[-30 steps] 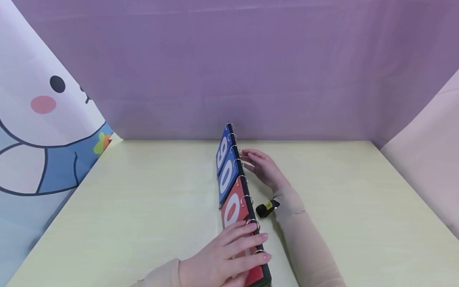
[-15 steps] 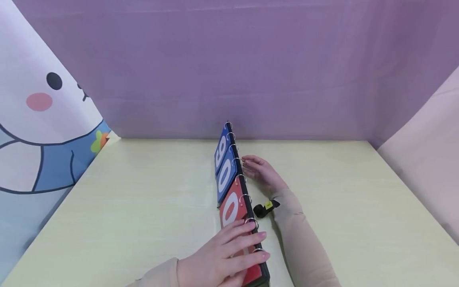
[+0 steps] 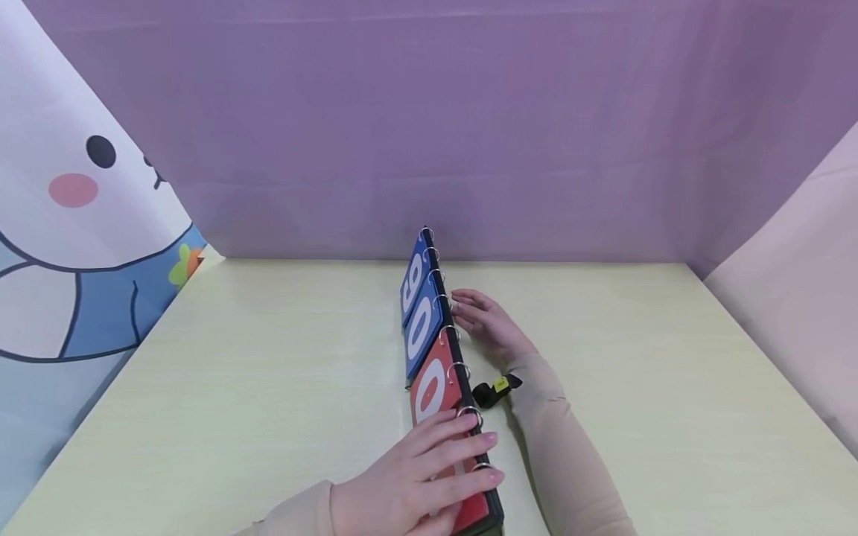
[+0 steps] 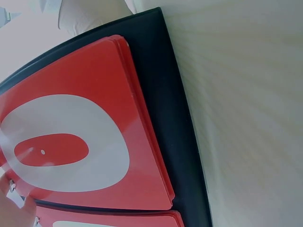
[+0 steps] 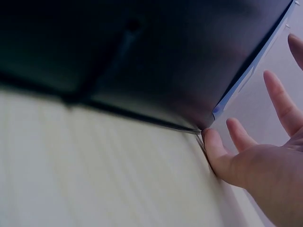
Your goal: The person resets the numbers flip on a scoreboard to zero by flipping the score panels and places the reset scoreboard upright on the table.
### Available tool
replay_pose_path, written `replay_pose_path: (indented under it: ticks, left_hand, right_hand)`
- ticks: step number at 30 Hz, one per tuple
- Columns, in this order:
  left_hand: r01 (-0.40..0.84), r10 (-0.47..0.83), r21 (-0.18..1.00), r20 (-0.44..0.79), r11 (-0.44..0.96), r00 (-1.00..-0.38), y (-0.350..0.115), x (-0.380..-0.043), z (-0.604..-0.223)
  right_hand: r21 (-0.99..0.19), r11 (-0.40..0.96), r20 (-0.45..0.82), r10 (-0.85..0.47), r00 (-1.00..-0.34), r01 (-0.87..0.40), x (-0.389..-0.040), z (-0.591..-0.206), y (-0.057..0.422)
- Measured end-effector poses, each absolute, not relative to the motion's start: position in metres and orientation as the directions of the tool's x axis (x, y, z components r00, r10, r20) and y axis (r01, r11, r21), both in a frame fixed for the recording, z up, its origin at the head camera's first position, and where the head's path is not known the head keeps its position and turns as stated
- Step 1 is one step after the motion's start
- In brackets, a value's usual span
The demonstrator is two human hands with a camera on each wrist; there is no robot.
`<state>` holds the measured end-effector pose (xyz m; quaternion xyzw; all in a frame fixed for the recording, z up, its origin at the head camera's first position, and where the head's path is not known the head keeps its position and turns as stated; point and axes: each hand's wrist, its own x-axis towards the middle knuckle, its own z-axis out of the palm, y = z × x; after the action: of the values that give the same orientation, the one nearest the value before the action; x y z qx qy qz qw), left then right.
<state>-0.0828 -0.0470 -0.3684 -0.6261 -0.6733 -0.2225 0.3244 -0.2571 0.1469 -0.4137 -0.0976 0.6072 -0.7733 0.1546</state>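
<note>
A flip scoreboard [image 3: 462, 380] stands on its long edge across the middle of the table, pointing away from me. Metal rings along its black top edge hold two blue cards [image 3: 421, 327] at the far end and red cards [image 3: 431, 391] at the near end. My left hand [image 3: 402, 476] rests over the nearest red card, its fingers spread and reaching across the top edge. A white 0 fills a red card [image 4: 106, 78] in the left wrist view. Behind the board is my right hand [image 3: 489, 324]; in the right wrist view its fingers are spread, the lowest at the board's bottom corner [image 5: 201, 128].
A pale wooden table [image 3: 268, 372] lies under the board. Purple cloth [image 3: 429, 134] hangs behind the table's far edge. Printed cartoon fabric [image 3: 87, 246] borders the left side. A black wrist device [image 3: 496, 391] with a yellow label sits by the right cuff.
The right hand has come slightly nearer to me along the back of the board. The whole head view has shifted a little. The left hand stays on the red cards.
</note>
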Motion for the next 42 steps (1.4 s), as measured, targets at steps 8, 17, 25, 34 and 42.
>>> replay_pose_path:
  ticks: [8, 17, 25, 34, 42]
  left_hand:
    - [0.988, 0.699, -0.097, 0.715, 0.117, -0.013, -0.0471, -0.0825, -0.368]
    - [0.991, 0.705, -0.039, 0.706, 0.124, -0.061, -0.0479, -0.0792, -0.3669]
    - [0.991, 0.699, -0.04, 0.712, 0.13, -0.063, -0.0478, -0.0787, -0.3678]
    - [0.991, 0.708, -0.034, 0.703, 0.132, -0.07, -0.0483, -0.0779, -0.3677]
    - [0.991, 0.71, -0.026, 0.7, 0.133, -0.077, -0.0481, -0.0776, -0.3683]
  right_hand:
    - [-0.927, -0.324, -0.076, -0.33, -0.941, 0.189, -0.2559, -0.4121, 0.146]
    - [-0.861, -0.451, -0.09, -0.32, -0.943, 0.235, -0.2547, -0.4119, 0.1433]
    - [-0.823, -0.496, -0.114, -0.333, -0.936, 0.276, -0.2537, -0.4118, 0.1431]
    - [-0.825, -0.488, -0.128, -0.331, -0.935, 0.286, -0.2547, -0.4098, 0.1445]
    - [-0.78, -0.546, -0.141, -0.322, -0.936, 0.305, -0.2552, -0.4119, 0.1461]
